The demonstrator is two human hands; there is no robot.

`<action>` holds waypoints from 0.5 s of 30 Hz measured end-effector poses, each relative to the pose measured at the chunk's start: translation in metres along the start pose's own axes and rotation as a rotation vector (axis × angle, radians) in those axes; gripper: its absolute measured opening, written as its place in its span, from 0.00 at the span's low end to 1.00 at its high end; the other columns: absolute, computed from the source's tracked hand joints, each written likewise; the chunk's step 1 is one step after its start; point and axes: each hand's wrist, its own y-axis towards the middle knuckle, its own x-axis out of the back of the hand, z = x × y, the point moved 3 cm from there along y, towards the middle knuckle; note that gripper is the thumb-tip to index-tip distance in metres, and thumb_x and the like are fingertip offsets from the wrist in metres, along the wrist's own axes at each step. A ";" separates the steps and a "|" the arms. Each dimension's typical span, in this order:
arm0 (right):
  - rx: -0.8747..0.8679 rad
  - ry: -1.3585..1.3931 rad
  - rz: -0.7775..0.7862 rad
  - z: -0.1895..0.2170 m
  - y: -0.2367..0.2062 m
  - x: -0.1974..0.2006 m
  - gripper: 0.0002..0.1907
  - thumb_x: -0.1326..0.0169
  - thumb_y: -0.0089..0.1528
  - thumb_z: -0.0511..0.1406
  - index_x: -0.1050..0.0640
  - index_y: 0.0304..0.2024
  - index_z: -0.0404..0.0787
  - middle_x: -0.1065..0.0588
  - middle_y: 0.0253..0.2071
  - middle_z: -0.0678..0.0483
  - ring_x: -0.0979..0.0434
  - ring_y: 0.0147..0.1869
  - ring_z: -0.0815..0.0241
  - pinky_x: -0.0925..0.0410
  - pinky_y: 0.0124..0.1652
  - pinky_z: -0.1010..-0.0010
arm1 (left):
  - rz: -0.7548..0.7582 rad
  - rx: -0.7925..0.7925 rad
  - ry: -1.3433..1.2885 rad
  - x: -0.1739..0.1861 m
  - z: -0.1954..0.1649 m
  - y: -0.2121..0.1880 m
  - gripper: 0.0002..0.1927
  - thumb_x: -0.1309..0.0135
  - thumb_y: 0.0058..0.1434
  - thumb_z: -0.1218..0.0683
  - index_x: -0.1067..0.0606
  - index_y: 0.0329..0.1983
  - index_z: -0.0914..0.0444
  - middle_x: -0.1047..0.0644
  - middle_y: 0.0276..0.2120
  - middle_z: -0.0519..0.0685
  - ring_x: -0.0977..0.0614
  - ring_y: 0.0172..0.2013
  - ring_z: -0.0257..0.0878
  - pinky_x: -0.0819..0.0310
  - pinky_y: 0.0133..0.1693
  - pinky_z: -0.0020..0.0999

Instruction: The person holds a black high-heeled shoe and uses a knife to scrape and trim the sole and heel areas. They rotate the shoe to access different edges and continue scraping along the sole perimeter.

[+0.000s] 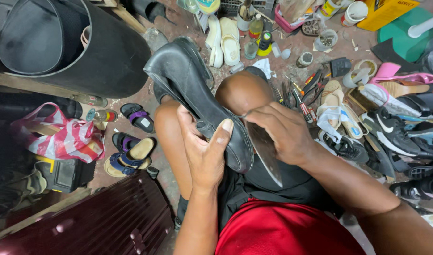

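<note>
Resting over the knee (242, 89), the black shoe (197, 94) is clasped around its toe end by the left hand (204, 151), while the right hand (280, 132) fists a knife (263, 151) at its edge, seemingly mid-trim with work remaining.

Both hands (204, 146) (282, 132) closed, gripping.

One black leather shoe (202, 101) sits in the left hand (204, 151); one knife (266, 151) in the right hand (282, 132). Left of the left hand lie three sandals (131, 151) and one striped plastic bag (60, 137). Beyond the hands stand two white slippers (224, 40).
</note>
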 end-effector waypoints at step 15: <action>0.067 -0.192 0.110 -0.012 0.021 -0.001 0.18 0.43 0.55 0.31 0.22 0.49 0.36 0.22 0.46 0.53 0.23 0.44 0.52 0.29 0.40 0.63 | 0.061 0.059 -0.009 -0.001 -0.009 -0.002 0.31 0.40 0.61 0.59 0.39 0.65 0.67 0.29 0.53 0.49 0.27 0.53 0.34 0.33 0.59 0.30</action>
